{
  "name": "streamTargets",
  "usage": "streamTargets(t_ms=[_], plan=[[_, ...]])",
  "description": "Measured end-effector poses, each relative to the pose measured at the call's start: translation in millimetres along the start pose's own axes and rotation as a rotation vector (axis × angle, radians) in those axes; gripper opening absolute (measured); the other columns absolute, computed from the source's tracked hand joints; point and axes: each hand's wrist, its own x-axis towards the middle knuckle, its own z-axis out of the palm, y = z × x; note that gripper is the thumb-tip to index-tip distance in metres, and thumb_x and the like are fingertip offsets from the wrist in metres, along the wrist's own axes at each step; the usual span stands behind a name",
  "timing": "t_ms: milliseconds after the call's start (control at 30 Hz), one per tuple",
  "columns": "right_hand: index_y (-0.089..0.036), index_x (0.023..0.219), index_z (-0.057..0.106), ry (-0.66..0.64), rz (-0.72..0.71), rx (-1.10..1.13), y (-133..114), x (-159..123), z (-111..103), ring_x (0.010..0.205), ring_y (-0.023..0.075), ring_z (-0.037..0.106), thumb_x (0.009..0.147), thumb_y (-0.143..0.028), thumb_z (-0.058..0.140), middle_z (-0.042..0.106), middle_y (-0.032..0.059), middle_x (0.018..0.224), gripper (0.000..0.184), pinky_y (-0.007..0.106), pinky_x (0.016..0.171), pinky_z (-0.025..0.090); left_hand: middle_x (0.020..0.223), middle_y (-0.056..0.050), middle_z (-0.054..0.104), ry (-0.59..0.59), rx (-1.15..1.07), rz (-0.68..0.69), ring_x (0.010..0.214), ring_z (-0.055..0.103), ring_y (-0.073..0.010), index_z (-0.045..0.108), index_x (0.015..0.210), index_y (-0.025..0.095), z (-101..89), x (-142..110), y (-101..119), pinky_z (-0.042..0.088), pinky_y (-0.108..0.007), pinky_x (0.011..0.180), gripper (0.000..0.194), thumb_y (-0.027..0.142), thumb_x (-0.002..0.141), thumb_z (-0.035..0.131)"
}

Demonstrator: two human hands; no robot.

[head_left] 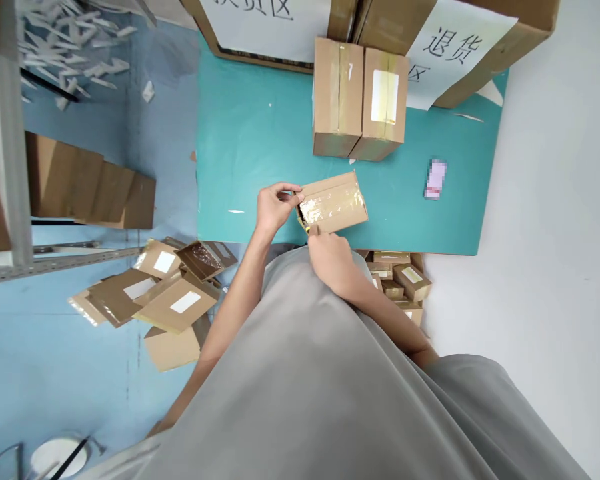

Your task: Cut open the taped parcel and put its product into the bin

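Note:
A small taped cardboard box (pixel 334 201) lies slightly tilted near the front edge of the green tabletop, with shiny clear tape across its top. My left hand (pixel 275 210) pinches the box's upper left corner between thumb and fingers. At the lower left corner, my right hand (pixel 330 260) is closed around a small yellow cutter (pixel 308 229). Only a bit of the cutter shows at the box's left end; my fingers cover the rest.
Two taped boxes (pixel 337 100) stand side by side behind, before large cartons with paper signs (pixel 455 43). A phone-like blurred item (pixel 435 179) lies at right. Opened boxes (pixel 175 300) litter the floor at left; small boxes (pixel 413 280) are below the table. A shelf (pixel 10 167) stands far left.

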Motion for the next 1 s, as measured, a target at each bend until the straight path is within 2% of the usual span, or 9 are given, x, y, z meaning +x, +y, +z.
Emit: streamTargets(t_ms=[100,233,267,367,433,533,700,867,1000], plan=[[-0.013,0.165,0.054,0.130,0.127,0.109,29,-13,5,0.110,0.0335,0.084,0.117,-0.022,0.045,0.085,0.0202,0.116,0.049,0.041,0.097,0.063,0.112,-0.009,0.086,-0.019,-0.015,0.028,0.084,0.072,-0.0192,0.084,0.101,0.018,-1.6,0,-1,0.061,-0.033,0.083,0.024,0.031,0.080,0.084],[-0.013,0.166,0.052,0.585,0.411,0.347,93,2,30,0.116,0.0369,0.081,0.118,-0.029,0.033,0.080,0.0241,0.137,0.054,0.045,0.098,0.061,0.123,-0.011,0.084,-0.012,0.030,0.120,0.102,0.077,-0.0254,0.082,0.110,0.019,4.3,-3,1,0.064,-0.043,0.102,0.023,0.033,0.091,0.076],[-0.010,0.164,0.054,0.622,0.441,0.414,108,10,39,0.114,0.0376,0.082,0.118,-0.030,0.032,0.081,0.0246,0.135,0.055,0.045,0.097,0.062,0.127,-0.012,0.083,0.003,0.076,0.166,0.112,0.077,-0.0282,0.081,0.112,0.020,8.1,-5,4,0.063,-0.047,0.110,0.023,0.033,0.094,0.074],[-0.011,0.162,0.056,0.615,0.378,0.574,135,27,68,0.108,0.0363,0.083,0.117,-0.039,0.035,0.084,0.0213,0.124,0.057,0.044,0.096,0.063,0.153,-0.013,0.073,-0.008,0.287,0.382,0.152,0.061,-0.0357,0.080,0.122,0.024,26.8,-13,18,0.043,-0.060,0.135,0.025,0.033,0.102,0.069],[-0.013,0.164,0.055,0.613,0.349,0.595,140,29,81,0.110,0.0356,0.083,0.118,-0.043,0.035,0.083,0.0204,0.128,0.059,0.044,0.098,0.063,0.167,-0.010,0.064,-0.131,0.410,0.531,0.167,0.045,-0.0367,0.079,0.129,0.027,44.7,-19,29,0.029,-0.066,0.142,0.028,0.035,0.106,0.065],[-0.015,0.166,0.055,0.628,0.313,0.574,137,25,86,0.123,0.0360,0.080,0.117,-0.042,0.037,0.080,0.0204,0.142,0.058,0.046,0.105,0.062,0.171,-0.010,0.061,-0.353,0.493,0.646,0.173,0.038,-0.0353,0.077,0.139,0.028,69.9,-27,37,0.021,-0.068,0.145,0.035,0.037,0.112,0.056],[-0.016,0.172,0.052,0.569,0.287,0.487,130,16,65,0.141,0.0335,0.071,0.115,-0.033,0.038,0.069,0.0184,0.163,0.061,0.046,0.116,0.058,0.172,-0.010,0.061,-0.413,0.495,0.624,0.174,0.037,-0.0357,0.076,0.145,0.028,81.5,-31,35,0.017,-0.067,0.146,0.041,0.038,0.114,0.053],[-0.016,0.179,0.042,0.385,0.338,0.344,121,13,38,0.137,0.0314,0.074,0.118,-0.028,0.031,0.067,0.0191,0.164,0.064,0.042,0.114,0.057,0.173,-0.008,0.059,-0.430,0.437,0.589,0.175,0.035,-0.0372,0.077,0.145,0.030,76.1,-31,35,0.013,-0.068,0.147,0.040,0.040,0.113,0.056],[-0.019,0.184,0.032,0.273,0.424,0.232,108,17,22,0.125,0.0310,0.079,0.120,-0.027,0.030,0.074,0.0202,0.155,0.064,0.041,0.107,0.060,0.174,-0.008,0.059,-0.429,0.431,0.587,0.176,0.033,-0.0365,0.077,0.144,0.029,76.4,-33,36,0.007,-0.068,0.147,0.040,0.041,0.113,0.056]])
